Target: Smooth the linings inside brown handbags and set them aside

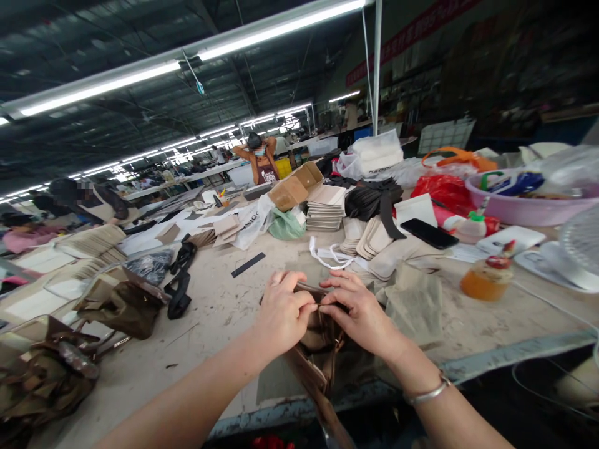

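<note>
Our two forearms reach in from the bottom, closest to us, with a silver bracelet (pixel 429 393) around the right wrist. Between them the olive-brown bag (pixel 324 355) sits at the near edge of the table (pixel 206 318), a brown strip of it dropping past that edge. Our left hand (pixel 284 307), wearing a ring, pinches the bag's upper rim between thumb and forefinger; our right hand (pixel 358 305) pinches the same rim just beside it, its other fingers spread above. The fingertips of both hands nearly meet.

Our widest room for moving is on the left, where a broad stretch of tabletop runs from our left hand to the black straps (pixel 180 290) and another brown bag (pixel 131 305). Ahead, a black strip (pixel 248 264) lies flat, well short of the stacked panels (pixel 326 209). On the right we have less space: an olive cloth piece (pixel 414 302) lies just beside our right hand, and the amber bottle (pixel 486 279) stands farther along, set back from the bluish front edge. Behind these, a white cord (pixel 330 254) and a black phone (pixel 429 233) border the crowded far side.
</note>
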Motion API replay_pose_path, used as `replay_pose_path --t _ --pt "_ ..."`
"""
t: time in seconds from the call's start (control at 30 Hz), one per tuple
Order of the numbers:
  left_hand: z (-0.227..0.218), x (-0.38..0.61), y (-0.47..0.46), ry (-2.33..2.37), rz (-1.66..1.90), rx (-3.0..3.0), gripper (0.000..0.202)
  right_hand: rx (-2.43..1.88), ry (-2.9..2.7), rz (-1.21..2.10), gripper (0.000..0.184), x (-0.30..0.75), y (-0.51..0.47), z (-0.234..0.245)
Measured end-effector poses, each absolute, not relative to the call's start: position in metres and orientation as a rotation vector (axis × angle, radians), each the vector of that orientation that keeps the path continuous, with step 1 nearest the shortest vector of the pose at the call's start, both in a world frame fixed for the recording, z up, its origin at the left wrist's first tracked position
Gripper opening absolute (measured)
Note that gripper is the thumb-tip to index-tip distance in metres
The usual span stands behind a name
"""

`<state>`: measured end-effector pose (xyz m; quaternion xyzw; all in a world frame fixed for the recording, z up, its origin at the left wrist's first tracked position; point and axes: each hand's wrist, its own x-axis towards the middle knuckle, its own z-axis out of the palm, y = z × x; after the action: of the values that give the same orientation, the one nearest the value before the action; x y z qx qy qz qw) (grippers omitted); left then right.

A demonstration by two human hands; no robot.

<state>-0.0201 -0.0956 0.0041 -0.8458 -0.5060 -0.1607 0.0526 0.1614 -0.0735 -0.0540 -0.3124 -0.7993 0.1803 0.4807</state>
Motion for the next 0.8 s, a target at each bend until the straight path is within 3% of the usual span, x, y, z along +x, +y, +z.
replay_pose_path --t 0.17,0.33,0.6,0.8 --pt "0.008 -0.016 -0.089 -1.623 -0.428 -2.673 0.014 -0.836 -1.803 0.646 0.007 0.161 -0.073 -0.061" --pt "0.006 -0.016 -0.082 -1.641 -0.421 -2.678 0.014 -0.973 -1.744 0.638 0.038 0.164 -0.071 -0.065" --pt "0.002 -0.012 -0.071 -1.652 -0.298 -2.615 0.011 -1.108 -1.821 0.609 0.011 0.166 -0.074 -0.057" --pt "0.002 -0.008 -0.072 -1.630 -0.273 -2.599 0.012 -1.101 -1.889 0.391 0.021 0.162 -0.076 -0.055"
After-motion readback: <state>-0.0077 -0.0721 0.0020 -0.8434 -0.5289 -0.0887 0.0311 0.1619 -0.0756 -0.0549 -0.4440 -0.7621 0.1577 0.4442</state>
